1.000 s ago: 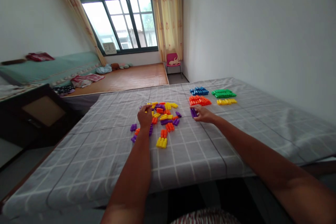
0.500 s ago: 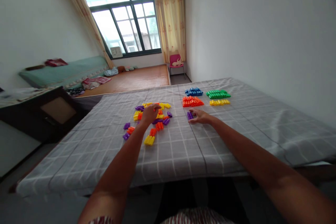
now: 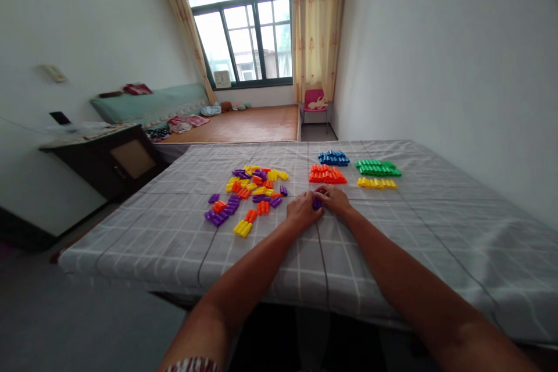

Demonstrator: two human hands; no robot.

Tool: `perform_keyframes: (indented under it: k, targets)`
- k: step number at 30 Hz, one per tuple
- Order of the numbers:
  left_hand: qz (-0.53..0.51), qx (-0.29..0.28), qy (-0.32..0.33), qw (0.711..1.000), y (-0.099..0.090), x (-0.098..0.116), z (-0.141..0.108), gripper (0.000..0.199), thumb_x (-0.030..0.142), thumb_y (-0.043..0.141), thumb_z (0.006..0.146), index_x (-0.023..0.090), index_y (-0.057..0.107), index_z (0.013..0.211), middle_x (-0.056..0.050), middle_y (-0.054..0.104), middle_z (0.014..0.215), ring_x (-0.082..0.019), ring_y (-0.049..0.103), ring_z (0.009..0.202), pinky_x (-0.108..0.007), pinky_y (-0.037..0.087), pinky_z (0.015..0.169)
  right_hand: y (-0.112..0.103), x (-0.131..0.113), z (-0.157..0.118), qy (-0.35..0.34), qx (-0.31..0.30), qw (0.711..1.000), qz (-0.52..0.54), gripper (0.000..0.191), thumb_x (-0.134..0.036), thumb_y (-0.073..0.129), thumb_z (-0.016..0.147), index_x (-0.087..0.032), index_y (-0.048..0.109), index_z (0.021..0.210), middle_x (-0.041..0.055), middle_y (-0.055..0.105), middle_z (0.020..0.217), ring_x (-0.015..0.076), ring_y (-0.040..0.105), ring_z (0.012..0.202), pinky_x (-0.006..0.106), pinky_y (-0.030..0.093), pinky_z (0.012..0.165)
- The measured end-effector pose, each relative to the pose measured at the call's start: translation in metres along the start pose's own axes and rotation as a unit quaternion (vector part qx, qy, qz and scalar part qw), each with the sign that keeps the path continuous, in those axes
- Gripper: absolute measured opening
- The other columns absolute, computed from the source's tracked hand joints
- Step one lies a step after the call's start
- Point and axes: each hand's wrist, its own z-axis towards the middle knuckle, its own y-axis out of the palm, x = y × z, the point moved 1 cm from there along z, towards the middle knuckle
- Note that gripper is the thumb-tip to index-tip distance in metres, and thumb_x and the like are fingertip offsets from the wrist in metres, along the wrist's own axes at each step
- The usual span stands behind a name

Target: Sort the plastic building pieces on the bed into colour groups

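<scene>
Small purple plastic pieces (image 3: 317, 203) are between my two hands on the checked cloth, mostly covered by the fingers. My left hand (image 3: 304, 209) is closed on them from the left. From the right, my right hand (image 3: 333, 199) pinches them with curled fingers, almost touching the left. Just beyond lies a neat block of orange pieces (image 3: 326, 174). Rows of blue pieces (image 3: 333, 158), green pieces (image 3: 377, 168) and yellow pieces (image 3: 377, 183) lie behind and to the right. On the left is a loose mixed pile of yellow, orange and purple pieces (image 3: 261, 199).
The grey checked cloth (image 3: 279, 261) covers the table in front of me. A white wall (image 3: 457, 58) runs along the right side. Beyond the table is a low bed (image 3: 257, 122), with a dark cabinet (image 3: 96, 157) at the left and a pink chair (image 3: 314, 99) by the curtain.
My left hand has moved right from the mixed pile to meet my right hand at the purple pieces. The camera view has turned slightly left.
</scene>
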Motion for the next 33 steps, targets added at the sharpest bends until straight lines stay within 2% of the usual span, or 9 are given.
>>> perform_keyframes:
  k: [5,9,13,18,22,25,28,30,33]
  targets:
    - [-0.034,0.067,0.010,0.997,0.010,-0.001,-0.003,0.037,0.034,0.059,0.081,0.021,0.049,0.115,-0.008,0.061,0.112,-0.023,0.059,0.107,-0.034,0.049,0.086,0.006,0.010,0.001,-0.004,0.002,0.971,0.239,0.034,-0.048,0.064,0.078,-0.019,0.059,0.095,0.0019,0.067,0.076,0.0154,0.061,0.065,0.025,0.047,0.057]
    - [-0.090,0.099,0.017,0.991,0.012,-0.008,0.002,0.044,0.020,0.057,0.078,0.019,0.047,0.121,-0.009,0.057,0.117,-0.020,0.058,0.106,-0.031,0.049,0.088,0.007,0.008,0.001,0.026,-0.023,0.944,0.327,0.039,-0.049,0.063,0.076,-0.018,0.056,0.098,-0.0011,0.062,0.069,0.0116,0.054,0.054,0.023,0.042,0.049]
    - [-0.108,0.096,0.025,0.989,0.011,-0.016,0.005,0.034,0.020,0.059,0.079,0.020,0.055,0.113,-0.007,0.057,0.113,-0.018,0.060,0.101,-0.029,0.049,0.088,0.004,0.004,-0.003,0.005,-0.051,0.946,0.319,0.033,-0.046,0.062,0.077,-0.017,0.061,0.093,-0.0020,0.059,0.065,0.0106,0.052,0.053,0.022,0.042,0.050]
    - [-0.092,0.074,0.017,0.993,0.010,-0.015,0.004,0.028,0.033,0.064,0.080,0.024,0.063,0.106,-0.003,0.063,0.104,-0.016,0.062,0.091,-0.028,0.049,0.082,0.002,0.004,-0.004,0.029,-0.061,0.952,0.299,0.035,-0.040,0.054,0.083,-0.015,0.066,0.106,-0.0027,0.057,0.060,0.0098,0.049,0.050,0.021,0.040,0.048]
    - [-0.057,0.070,0.000,0.996,0.009,-0.013,0.004,0.028,0.039,0.064,0.080,0.025,0.065,0.105,-0.003,0.064,0.103,-0.018,0.062,0.096,-0.028,0.048,0.082,0.000,-0.001,-0.002,0.067,-0.046,0.967,0.240,0.032,-0.033,0.047,0.088,-0.016,0.069,0.105,0.0005,0.062,0.066,0.0107,0.053,0.053,0.021,0.042,0.049]
    - [-0.037,0.049,-0.008,0.998,0.010,-0.014,0.004,0.028,0.040,0.065,0.079,0.024,0.064,0.102,-0.004,0.065,0.103,-0.019,0.062,0.098,-0.028,0.047,0.081,-0.010,-0.001,-0.001,0.076,0.023,0.984,0.157,0.031,-0.029,0.044,0.089,-0.016,0.070,0.101,0.0034,0.068,0.078,0.0112,0.056,0.056,0.022,0.045,0.054]
    - [-0.045,0.030,-0.016,0.998,0.009,-0.017,0.004,0.037,0.043,0.067,0.078,0.025,0.061,0.110,-0.003,0.067,0.104,-0.019,0.062,0.100,-0.029,0.046,0.082,-0.021,0.007,-0.001,0.095,0.075,0.988,0.098,0.029,-0.030,0.044,0.091,-0.016,0.068,0.098,0.0045,0.070,0.081,0.0113,0.057,0.057,0.024,0.046,0.060]
    - [-0.059,0.025,-0.021,0.998,0.009,-0.018,0.005,0.045,0.048,0.066,0.080,0.026,0.057,0.118,-0.003,0.067,0.105,-0.019,0.062,0.101,-0.029,0.046,0.082,-0.023,0.013,-0.001,0.094,0.060,0.989,0.095,0.027,-0.033,0.048,0.090,-0.015,0.066,0.099,0.0049,0.070,0.081,0.0123,0.059,0.060,0.024,0.046,0.061]
    - [-0.054,0.022,-0.026,0.998,0.007,-0.019,0.008,0.048,0.057,0.061,0.082,0.026,0.057,0.119,-0.004,0.068,0.107,-0.020,0.062,0.103,-0.030,0.047,0.082,-0.022,0.018,-0.002,0.046,0.027,0.995,0.089,0.025,-0.037,0.053,0.088,-0.016,0.064,0.096,0.0045,0.069,0.078,0.0134,0.059,0.063,0.024,0.045,0.061]
